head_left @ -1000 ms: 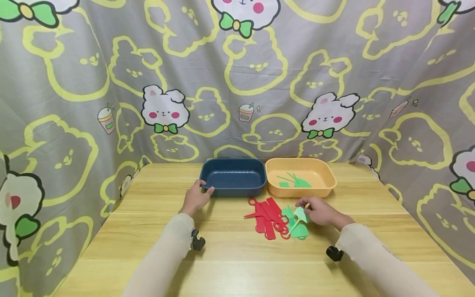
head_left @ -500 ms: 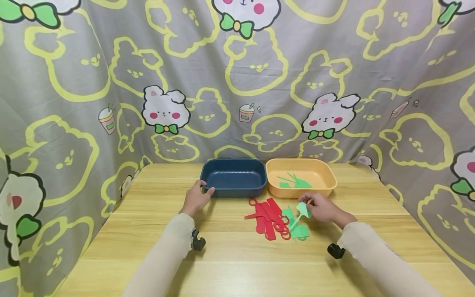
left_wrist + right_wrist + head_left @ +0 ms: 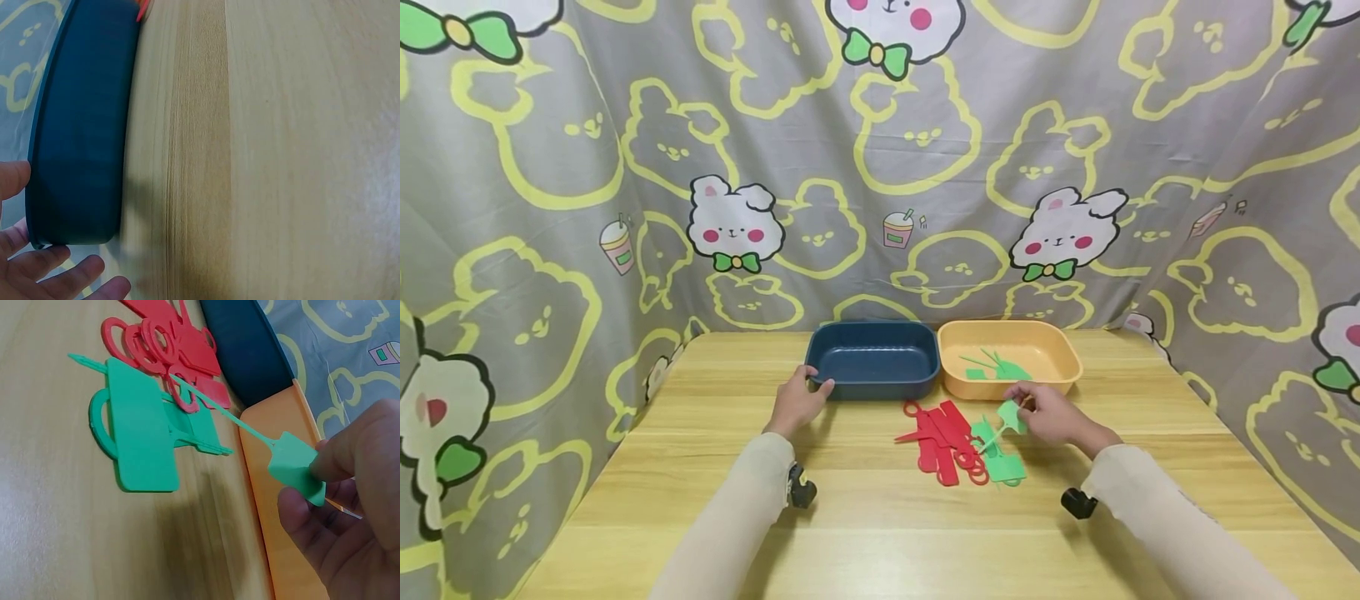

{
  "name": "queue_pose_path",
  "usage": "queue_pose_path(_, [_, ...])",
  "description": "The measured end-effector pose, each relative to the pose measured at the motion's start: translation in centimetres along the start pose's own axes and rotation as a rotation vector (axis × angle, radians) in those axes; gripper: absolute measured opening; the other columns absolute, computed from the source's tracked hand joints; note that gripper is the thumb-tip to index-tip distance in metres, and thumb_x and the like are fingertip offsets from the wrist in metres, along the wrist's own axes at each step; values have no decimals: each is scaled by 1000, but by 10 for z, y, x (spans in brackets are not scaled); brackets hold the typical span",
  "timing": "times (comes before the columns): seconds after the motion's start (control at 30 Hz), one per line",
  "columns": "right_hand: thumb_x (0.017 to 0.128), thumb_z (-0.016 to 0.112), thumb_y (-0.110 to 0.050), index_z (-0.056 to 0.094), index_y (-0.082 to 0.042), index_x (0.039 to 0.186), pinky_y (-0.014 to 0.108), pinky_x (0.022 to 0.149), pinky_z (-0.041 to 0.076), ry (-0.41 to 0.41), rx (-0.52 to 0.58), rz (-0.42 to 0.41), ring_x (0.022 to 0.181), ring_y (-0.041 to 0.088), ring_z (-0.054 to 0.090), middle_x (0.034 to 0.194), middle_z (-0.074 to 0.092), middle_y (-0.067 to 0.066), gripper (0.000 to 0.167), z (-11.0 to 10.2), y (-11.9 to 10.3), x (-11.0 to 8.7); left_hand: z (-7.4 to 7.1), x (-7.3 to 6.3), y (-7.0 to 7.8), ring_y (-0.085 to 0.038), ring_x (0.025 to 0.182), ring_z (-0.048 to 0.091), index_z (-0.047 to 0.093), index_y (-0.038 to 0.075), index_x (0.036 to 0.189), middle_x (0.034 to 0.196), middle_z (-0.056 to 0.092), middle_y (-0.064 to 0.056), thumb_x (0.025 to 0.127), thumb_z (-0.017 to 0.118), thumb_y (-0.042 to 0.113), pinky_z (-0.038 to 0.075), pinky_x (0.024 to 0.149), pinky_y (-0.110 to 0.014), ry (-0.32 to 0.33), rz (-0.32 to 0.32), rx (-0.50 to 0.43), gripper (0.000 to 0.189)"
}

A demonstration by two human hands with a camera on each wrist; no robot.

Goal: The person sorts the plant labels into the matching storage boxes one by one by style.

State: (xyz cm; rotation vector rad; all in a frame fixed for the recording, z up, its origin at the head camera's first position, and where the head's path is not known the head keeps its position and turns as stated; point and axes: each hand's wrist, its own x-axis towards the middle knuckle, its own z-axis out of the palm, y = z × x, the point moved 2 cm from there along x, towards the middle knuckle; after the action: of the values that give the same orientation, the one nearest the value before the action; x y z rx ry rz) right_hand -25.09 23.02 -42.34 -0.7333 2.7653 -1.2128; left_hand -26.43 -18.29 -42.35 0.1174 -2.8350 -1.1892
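Note:
My right hand [image 3: 1051,414] pinches the flat head of a green plastic tag [image 3: 294,461] between thumb and fingers. Its long thin tail [image 3: 240,423] slants down to the pile. Below it lie several green tags [image 3: 1006,468] on the table, overlapping at their left a heap of red tags [image 3: 942,433] with ring-shaped ends. My left hand [image 3: 797,402] rests at the near left corner of the dark blue bin [image 3: 874,388]. In the left wrist view its thumb [image 3: 14,178] touches the rim, and its other fingers lie loosely spread at the bin's end.
The orange bin [image 3: 1009,388] stands right beside the blue one and holds several green pieces [image 3: 1009,369]. Both bins are at the back of the wooden table [image 3: 880,533], before a patterned curtain [image 3: 880,275]. Black wrist cameras hang under both sleeves.
My right hand has lifted the green tag up and slightly away from me, and its tail now swings more clear of the green pile. My left hand and both bins stay put.

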Motion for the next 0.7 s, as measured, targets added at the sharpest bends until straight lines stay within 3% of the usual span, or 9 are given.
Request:
queue_pose_path(0.13, [85,48,14,59,10,109,28,50,49,6,20,-8,67,17,53,91,56,12,27,-1,0,2,0,-1,1,-43,120,49,47,2,129,131,53,-27,96,59,35,38,99,-52,4,1,1,48])
queue_pose_path(0.4, [81,51,14,61,9,107,27,61,49,41,-26,-40,77,19,56,93,59,11,28,-5,-2,4,0,-1,0,-44,120,48,48,3,128,130,53,-26,96,59,35,38,98,-53,6,-7,-3,47])
queue_pose_path(0.7, [80,49,15,60,10,108,28,52,51,52,8,-20,68,17,56,90,57,12,31,-7,-4,6,1,0,0,-45,122,46,48,2,127,136,50,-26,96,59,35,37,100,-53,11,10,9,47])
